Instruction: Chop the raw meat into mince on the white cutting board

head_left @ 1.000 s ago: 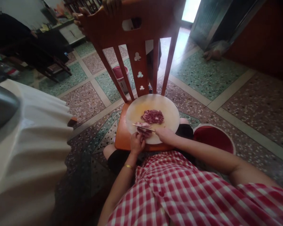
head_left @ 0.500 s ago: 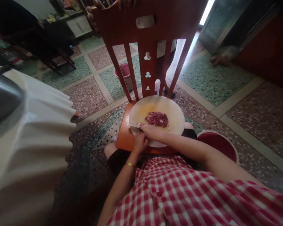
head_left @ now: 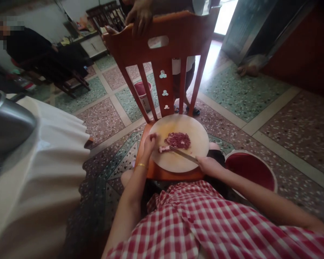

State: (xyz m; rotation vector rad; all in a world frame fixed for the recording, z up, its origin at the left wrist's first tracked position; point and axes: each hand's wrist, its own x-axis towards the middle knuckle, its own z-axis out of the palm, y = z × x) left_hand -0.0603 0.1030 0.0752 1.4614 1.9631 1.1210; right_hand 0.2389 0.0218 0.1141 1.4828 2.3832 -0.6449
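A round pale cutting board (head_left: pixel 183 163) lies on the seat of a wooden chair (head_left: pixel 191 39). On it sits a heap of dark red chopped meat (head_left: pixel 178 139), and nearer to me a small strip of paler meat (head_left: pixel 164 149). My right hand (head_left: pixel 206 165) grips a knife (head_left: pixel 186 155) at the board's near right edge, its blade pointing left with the tip by the pale strip. Over the board's left edge, my left hand (head_left: pixel 150 141) has its fingers curled together; what they hold, if anything, is too small to make out.
A red-lined bucket (head_left: pixel 251 171) stands on the floor at my right; another bucket (head_left: pixel 143 91) is behind the chair. Someone's hand (head_left: pixel 140 16) rests on the chair back. A cloth-covered table (head_left: pixel 56 144) with a metal pot (head_left: pixel 13 115) is at my left. Another person sits far left.
My hands were together at the board's near left edge and have parted. The right drew the knife back to the right; the left moved up and left. The view has shifted slightly.
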